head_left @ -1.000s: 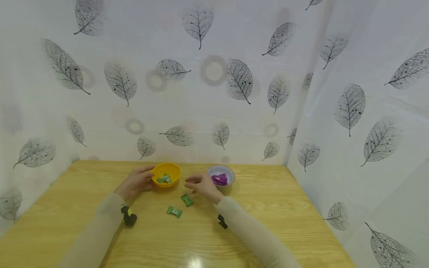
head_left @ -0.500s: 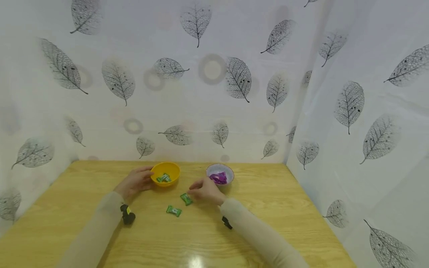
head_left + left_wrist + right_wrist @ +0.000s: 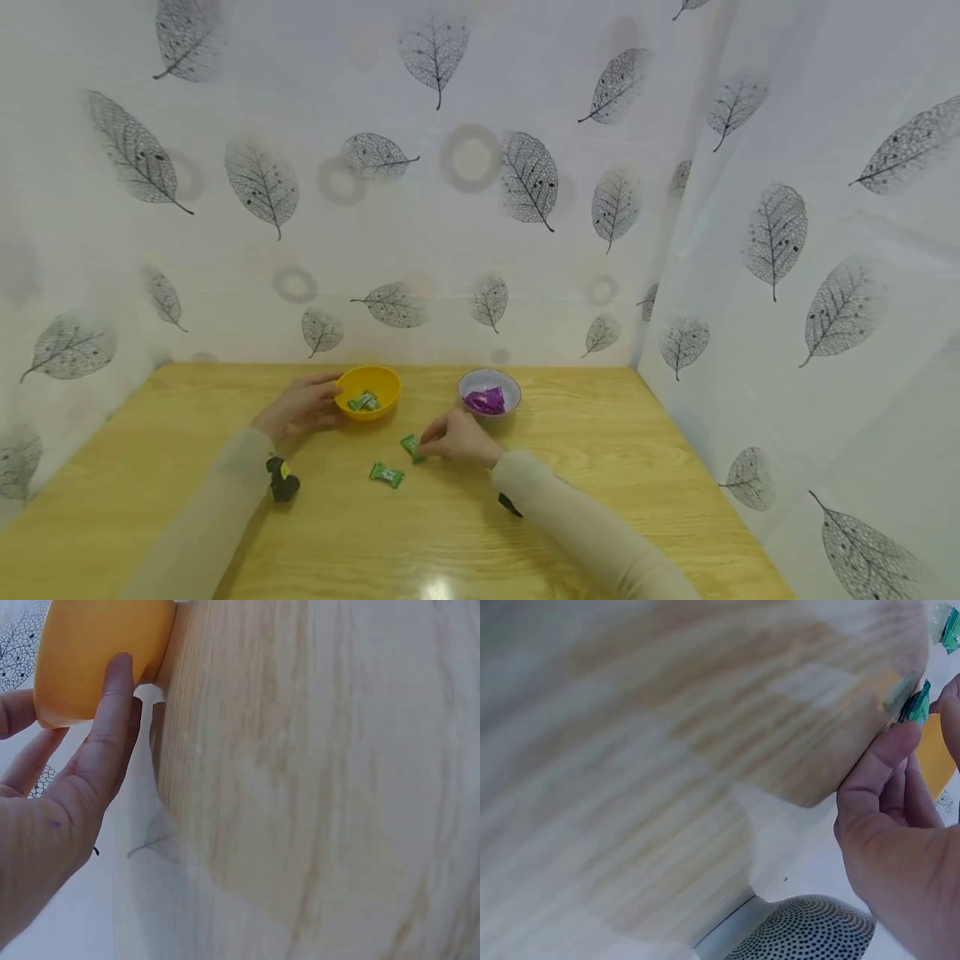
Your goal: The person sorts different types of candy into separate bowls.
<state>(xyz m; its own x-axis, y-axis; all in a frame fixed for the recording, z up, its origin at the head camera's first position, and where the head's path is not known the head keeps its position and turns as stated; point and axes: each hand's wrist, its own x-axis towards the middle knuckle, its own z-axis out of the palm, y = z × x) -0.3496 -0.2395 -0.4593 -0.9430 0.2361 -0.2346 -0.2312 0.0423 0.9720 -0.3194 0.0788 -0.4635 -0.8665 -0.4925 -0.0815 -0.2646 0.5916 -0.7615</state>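
Note:
My left hand (image 3: pixel 303 408) holds the yellow bowl (image 3: pixel 384 409) at its left side, its thumb at the rim and the other fingers against the outer wall. In the left wrist view those fingers lie on the yellow bowl (image 3: pixel 105 645). Inside the bowl are green-wrapped candies (image 3: pixel 365 401). My right hand (image 3: pixel 463 442) is low over the table and pinches the right end of a green-wrapped candy (image 3: pixel 409 445) between thumb and forefinger. The right wrist view has this candy (image 3: pixel 917 705) at the thumb tip. Another green candy (image 3: pixel 386 475) lies nearer the front, untouched.
A pale bowl with a dark rim (image 3: pixel 513 386) stands at the back right, with purple-wrapped candies (image 3: pixel 486 401) in it. The wooden table (image 3: pixel 360 542) ends at leaf-printed white curtains (image 3: pixel 465 242) behind and to the right.
My right hand has come down and towards me from beside the pale bowl, onto the nearer bowl-side green candy, covering its right end. My left hand stays on the yellow bowl.

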